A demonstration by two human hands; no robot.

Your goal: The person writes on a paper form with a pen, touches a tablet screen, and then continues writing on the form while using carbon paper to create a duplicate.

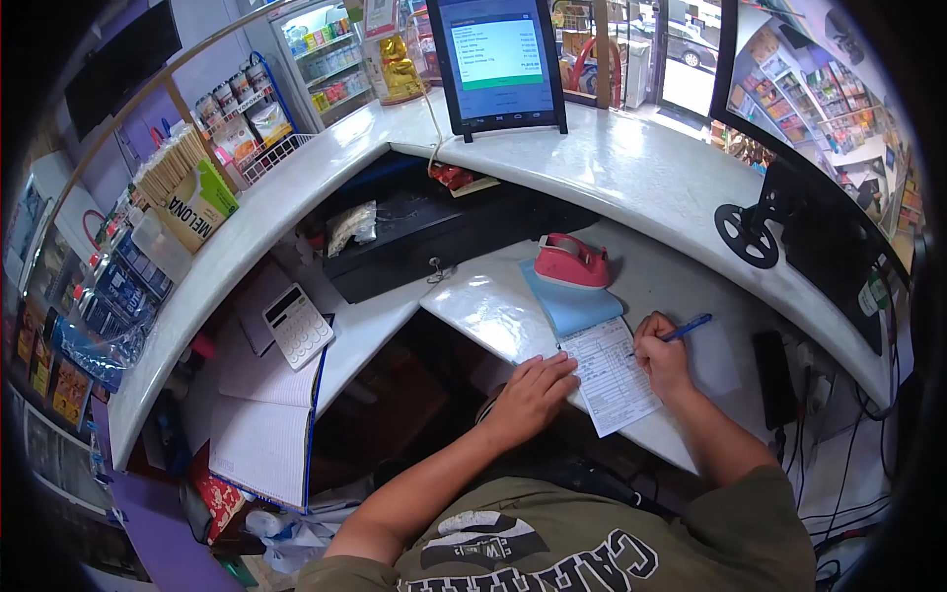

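- While the right hand [663,357] works at the paper, its fingers are clenched around a blue pen [688,328] in a writing grip. The tip is down on the printed form [612,380] and the barrel leans toward 2 o'clock.
- The printed form lies on the lower desk [483,296] directly before the person. It is turned toward 11 o'clock, apparently to suit the writing arm.
- The left hand [533,390] rests at 9 o'clock of the form, fingers released and laid flat, tips on the sheet's left edge. This seems to pin the paper against the drag of the pen.
- A blue pad [572,306] lies under the form's far end at 12 o'clock. A pink tape dispenser [572,261] stands on it, likely as a weight.
- A calculator [298,326] sits on an open notebook [261,434], well apart at 9 o'clock.
- A tablet screen [500,64] stands on the raised counter [631,168] at 12 o'clock.
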